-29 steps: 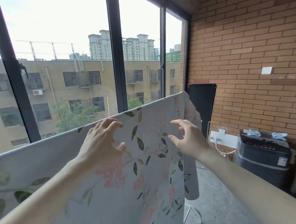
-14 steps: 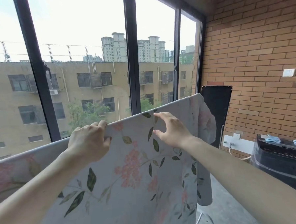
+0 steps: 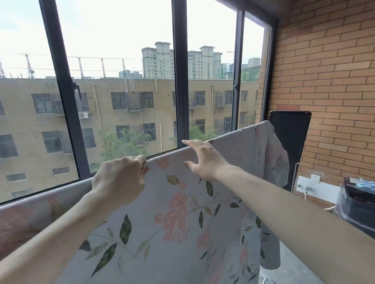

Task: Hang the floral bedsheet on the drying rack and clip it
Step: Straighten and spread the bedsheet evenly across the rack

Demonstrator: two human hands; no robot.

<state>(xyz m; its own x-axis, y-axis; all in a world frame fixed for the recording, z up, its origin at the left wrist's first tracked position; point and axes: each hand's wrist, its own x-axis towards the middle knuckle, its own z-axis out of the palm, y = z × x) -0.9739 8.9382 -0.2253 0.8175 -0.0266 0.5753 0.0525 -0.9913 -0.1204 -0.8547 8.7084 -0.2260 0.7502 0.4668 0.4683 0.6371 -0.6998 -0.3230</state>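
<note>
- Floral bedsheet [image 3: 182,218] is hanging draped, its top edge running across my view
- I am seeing left hand [image 3: 119,180] gripping that edge, fingers curled
- Right hand [image 3: 205,160] is touching it, fingers spread

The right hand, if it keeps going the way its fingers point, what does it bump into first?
The right hand already touches the floral bedsheet at its top edge. Going straight on, it would probably meet the window glass next, though depth is hard to judge.

Bright window backlight, wide-angle edge distortion
</note>
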